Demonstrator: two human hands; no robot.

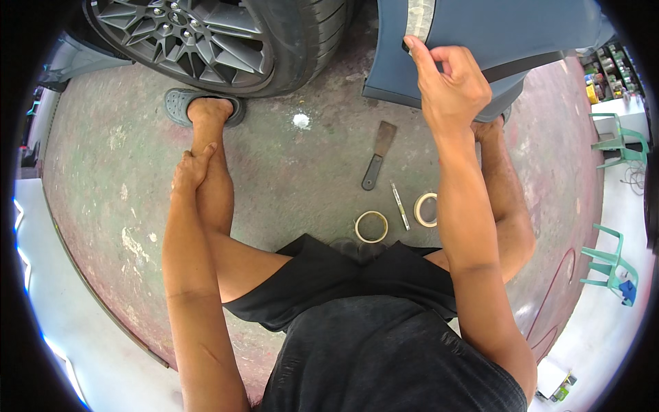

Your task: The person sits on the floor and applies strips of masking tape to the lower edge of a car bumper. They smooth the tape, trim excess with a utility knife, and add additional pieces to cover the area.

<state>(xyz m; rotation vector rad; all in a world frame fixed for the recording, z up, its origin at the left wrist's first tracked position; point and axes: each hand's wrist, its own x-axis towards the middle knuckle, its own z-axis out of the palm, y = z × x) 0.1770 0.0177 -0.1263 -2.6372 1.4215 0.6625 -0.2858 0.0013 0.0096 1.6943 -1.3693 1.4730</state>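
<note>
At the upper right, my right hand (pixel 453 82) reaches up to a blue-grey car body panel (pixel 501 31). Its fingers are curled, and the thumb lies on the lower end of a pale strip of masking tape (pixel 420 17) stuck to the panel. A small dark spot shows beside the thumb tip; what it is, I cannot tell. My left hand (pixel 192 168) is wrapped round my left shin (pixel 213 185), just above the ankle.
A putty knife (pixel 377 156), a slim silver pen-like tool (pixel 400 206) and two tape rolls (pixel 371 226) (pixel 426 209) lie on the floor between my legs. White powder (pixel 301 121) sits nearby. A car wheel (pixel 199 38) stands at the upper left, green plastic chairs (pixel 607 257) at the right.
</note>
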